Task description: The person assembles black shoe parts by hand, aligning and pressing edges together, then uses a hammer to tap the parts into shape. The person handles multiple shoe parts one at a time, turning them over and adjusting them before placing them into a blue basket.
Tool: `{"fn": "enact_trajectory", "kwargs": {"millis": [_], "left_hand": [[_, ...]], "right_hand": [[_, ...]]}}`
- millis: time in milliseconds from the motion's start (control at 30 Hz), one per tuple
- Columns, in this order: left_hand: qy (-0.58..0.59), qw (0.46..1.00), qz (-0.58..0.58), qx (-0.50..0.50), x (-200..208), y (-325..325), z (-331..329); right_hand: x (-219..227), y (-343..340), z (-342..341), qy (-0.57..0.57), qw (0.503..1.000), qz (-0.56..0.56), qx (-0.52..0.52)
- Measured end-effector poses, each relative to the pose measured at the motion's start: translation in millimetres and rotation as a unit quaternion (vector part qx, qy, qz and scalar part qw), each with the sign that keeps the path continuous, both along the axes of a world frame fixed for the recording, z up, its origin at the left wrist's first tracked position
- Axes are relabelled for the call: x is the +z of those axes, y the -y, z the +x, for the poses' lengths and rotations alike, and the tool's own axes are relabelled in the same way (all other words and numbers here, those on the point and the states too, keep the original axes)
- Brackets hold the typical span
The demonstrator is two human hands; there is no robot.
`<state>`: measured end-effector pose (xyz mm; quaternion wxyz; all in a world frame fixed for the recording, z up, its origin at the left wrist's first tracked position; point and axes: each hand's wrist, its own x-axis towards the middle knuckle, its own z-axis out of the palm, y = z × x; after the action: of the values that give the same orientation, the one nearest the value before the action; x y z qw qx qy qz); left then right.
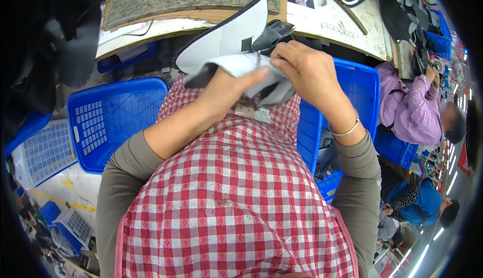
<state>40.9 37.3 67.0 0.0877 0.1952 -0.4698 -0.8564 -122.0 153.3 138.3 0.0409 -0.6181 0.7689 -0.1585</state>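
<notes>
Above my lap I hold a floppy, white-lined black piece (232,65), which looks like a cut shoe part of leather or fabric. My left hand (226,93) grips it with the thumb on top and the fingers hidden underneath; that thumb is slightly blurred. The fingers of my right hand (304,65) are bent and pinched at its right edge. A larger white panel with a dark rim (226,36) rises behind, leaning on the table edge, with a small black square on it. Beside this panel is a crumpled black piece (271,35). Whether these parts are joined I cannot tell.
Ahead stands a worktable (322,19) bearing a speckled grey board (191,1). Blue plastic baskets (118,89) flank me, the right one (356,79) close by my forearm. Dark sheets (75,46) hang at left. Co-workers (410,104) sit to the right.
</notes>
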Motion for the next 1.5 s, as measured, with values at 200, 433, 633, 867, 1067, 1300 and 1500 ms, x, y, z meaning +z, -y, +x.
{"fn": "enact_trajectory", "kwargs": {"millis": [200,433,633,867,1067,1300,1500], "left_hand": [[0.024,0.914,-0.403,-0.044,-56,-3,-3],[0.088,0.861,-0.487,-0.120,-40,25,4],[-0.055,0.759,-0.640,-0.110,73,48,38],[-0.045,0.686,-0.710,-0.151,37,36,-22],[-0.128,0.655,-0.729,-0.151,29,49,-23],[-0.180,0.636,-0.700,-0.270,27,56,-21],[-0.187,0.684,-0.684,-0.171,42,59,11]], "right_hand": [[-28,-21,-22,0.269,0.950,0.093,-0.132],[-38,-21,-18,0.243,0.969,0.020,-0.037],[-18,-6,-4,0.139,0.989,0.016,-0.047],[-21,-19,6,0.105,0.991,0.001,-0.077],[8,-57,-16,0.413,0.883,-0.088,-0.203],[-33,-68,21,0.288,0.949,-0.016,-0.127],[-17,-63,42,0.140,0.982,-0.127,0.005]]}}
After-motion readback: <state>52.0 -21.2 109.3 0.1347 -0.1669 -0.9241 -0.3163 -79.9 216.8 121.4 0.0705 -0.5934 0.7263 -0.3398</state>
